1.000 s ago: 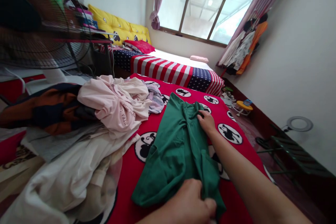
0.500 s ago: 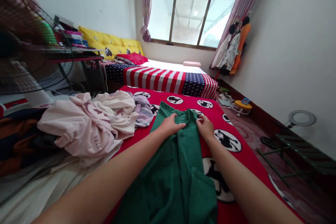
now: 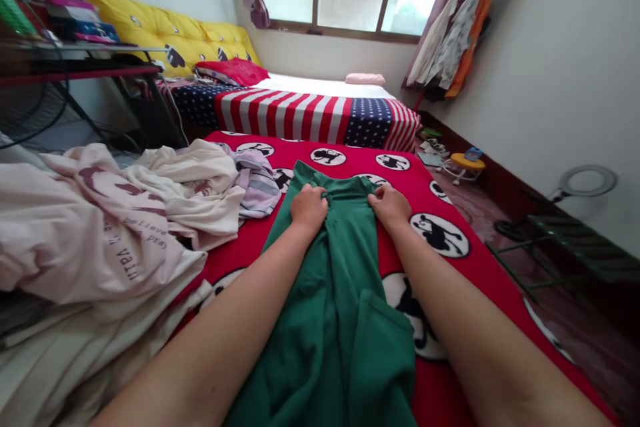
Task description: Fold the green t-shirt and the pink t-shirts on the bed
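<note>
A long green garment (image 3: 345, 267) lies lengthwise before me on a red cloth with round cartoon-cat patches; whether it is trousers or a top I cannot tell. My left hand (image 3: 309, 207) is closed on its upper part, bunching the fabric into gathers near the middle. At the upper right edge, my right hand (image 3: 390, 205) pinches the cloth between thumb and fingers. The garment's far edge lies flat beyond both hands, and a folded flap shows at its lower right. Its nearest end runs out of the picture.
On the left is a pile of clothes, with a pale pink printed shirt (image 3: 125, 233) on top. Behind the red cloth (image 3: 320, 140) stands a bed with a stars-and-stripes cover (image 3: 290, 113). A yellow stool (image 3: 467, 161) and a ring light (image 3: 587, 180) are at right.
My left hand has turned knuckles-up and closed on the fabric, gathering it; the button seen before is hidden. My right hand still pinches the right edge. The view has tilted down.
</note>
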Motion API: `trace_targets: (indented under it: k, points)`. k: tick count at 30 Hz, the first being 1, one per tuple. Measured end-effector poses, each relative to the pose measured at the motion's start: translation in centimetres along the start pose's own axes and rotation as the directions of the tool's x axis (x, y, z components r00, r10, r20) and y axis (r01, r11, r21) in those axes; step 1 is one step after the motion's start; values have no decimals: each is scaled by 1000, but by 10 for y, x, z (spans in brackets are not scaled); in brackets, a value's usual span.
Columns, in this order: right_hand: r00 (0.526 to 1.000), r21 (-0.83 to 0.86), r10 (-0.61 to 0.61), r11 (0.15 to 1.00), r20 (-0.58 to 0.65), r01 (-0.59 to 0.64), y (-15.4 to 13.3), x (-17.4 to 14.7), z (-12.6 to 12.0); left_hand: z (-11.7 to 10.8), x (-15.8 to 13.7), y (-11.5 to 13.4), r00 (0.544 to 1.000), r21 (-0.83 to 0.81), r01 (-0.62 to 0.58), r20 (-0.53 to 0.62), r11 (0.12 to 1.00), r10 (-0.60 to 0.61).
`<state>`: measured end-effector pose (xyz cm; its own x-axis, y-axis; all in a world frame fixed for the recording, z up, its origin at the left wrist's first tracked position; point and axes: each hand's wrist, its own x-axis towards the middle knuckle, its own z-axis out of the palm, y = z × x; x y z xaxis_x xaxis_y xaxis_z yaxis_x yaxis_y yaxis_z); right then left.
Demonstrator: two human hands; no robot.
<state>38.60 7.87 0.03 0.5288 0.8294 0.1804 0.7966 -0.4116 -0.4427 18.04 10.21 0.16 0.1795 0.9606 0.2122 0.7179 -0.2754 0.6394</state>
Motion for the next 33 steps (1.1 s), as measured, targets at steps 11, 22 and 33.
trace_targets:
  k: [11, 22, 33]
  points:
    - [931, 310, -365, 887, 17, 342, 33, -90, -39, -80, -46, -45, 944, -212, -114, 282, 971, 172]
    - [643, 325, -765, 618, 38, 716, 67, -181, -73, -143, -161, -84, 902, 213, -386, 289, 898, 320]
    - [394, 250, -902, 429, 178, 868, 49, -214, -83, -141, -180, -77, 719, 60, -629, 425, 775, 550]
